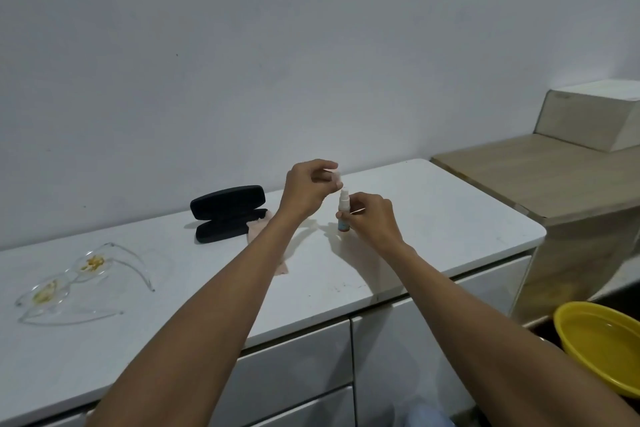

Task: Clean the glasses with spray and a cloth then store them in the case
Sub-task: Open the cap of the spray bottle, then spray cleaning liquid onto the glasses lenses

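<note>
A small spray bottle (343, 215) with a white nozzle and a bluish label is held upright in the curled fingers of the right hand (372, 218), just above the white counter (450, 218) near its middle. Its clear cap (336, 177) is pinched in the left hand (308, 187), lifted just above the nozzle and apart from it. The clear-framed glasses (76, 279) are laid at the counter's left end with their arms unfolded, well apart from both hands; each lens is smeared with a yellow-brown stain. The black case (230, 213) is seen open near the wall, its lid raised, and a pale pink cloth (266, 236) is spread beside it, partly hidden under the left forearm. Bare counter surface is seen between the glasses and the case, and to the right of the bottle up to the rounded right corner. Beyond the right edge, a yellow basin (602, 347) is set lower down.
</note>
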A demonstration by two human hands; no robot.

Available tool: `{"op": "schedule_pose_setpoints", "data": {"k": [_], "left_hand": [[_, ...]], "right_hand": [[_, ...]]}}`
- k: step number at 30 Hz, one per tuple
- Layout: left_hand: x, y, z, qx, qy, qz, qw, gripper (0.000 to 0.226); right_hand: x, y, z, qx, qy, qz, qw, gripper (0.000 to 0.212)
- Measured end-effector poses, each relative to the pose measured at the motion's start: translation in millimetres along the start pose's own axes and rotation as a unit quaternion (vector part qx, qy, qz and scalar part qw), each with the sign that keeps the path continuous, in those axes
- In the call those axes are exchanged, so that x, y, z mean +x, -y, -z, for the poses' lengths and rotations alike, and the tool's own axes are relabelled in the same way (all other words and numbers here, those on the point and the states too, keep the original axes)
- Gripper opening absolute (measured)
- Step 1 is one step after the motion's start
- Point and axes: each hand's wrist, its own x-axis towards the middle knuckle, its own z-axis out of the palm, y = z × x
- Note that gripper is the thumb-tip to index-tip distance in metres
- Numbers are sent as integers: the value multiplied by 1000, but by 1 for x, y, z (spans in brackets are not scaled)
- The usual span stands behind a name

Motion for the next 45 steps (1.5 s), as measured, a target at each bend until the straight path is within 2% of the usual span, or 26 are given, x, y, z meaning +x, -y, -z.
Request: {"op": "schedule_pose_setpoints", "data": {"k": [7,15,19,22,26,29,32,35,41,45], "left_hand": [[-17,25,-4,66,16,41,997,17],[-37,44,-16,65,56,105,991,29],[-35,52,-18,112,71,85,988,30],[-35,52,-15,118,81,82,986,40],[-29,46,0,121,97,76,985,55],[-24,38,25,138,52,58,987,50],[-24,29,61,137,-9,40,990,50],[-32,23,104,161,-68,28,984,51],[-73,26,196,202,-172,24,964,43],[-113,33,255,245,-235,20,940,35]], "right_hand": [[1,-3,6,-13,-24,-11,1000,16],[1,-3,3,-43,-37,-5,998,15],[0,-4,0,-45,-43,-7,998,18],[-3,-5,-3,-46,-38,-11,998,21],[-1,10,-3,-4,-75,-2,997,19],[7,37,-7,13,-87,39,995,12],[13,70,-25,23,-82,102,991,16],[9,102,-54,37,-63,166,983,27],[-18,155,-123,74,15,264,961,63],[-39,185,-169,85,58,305,947,65]]}}
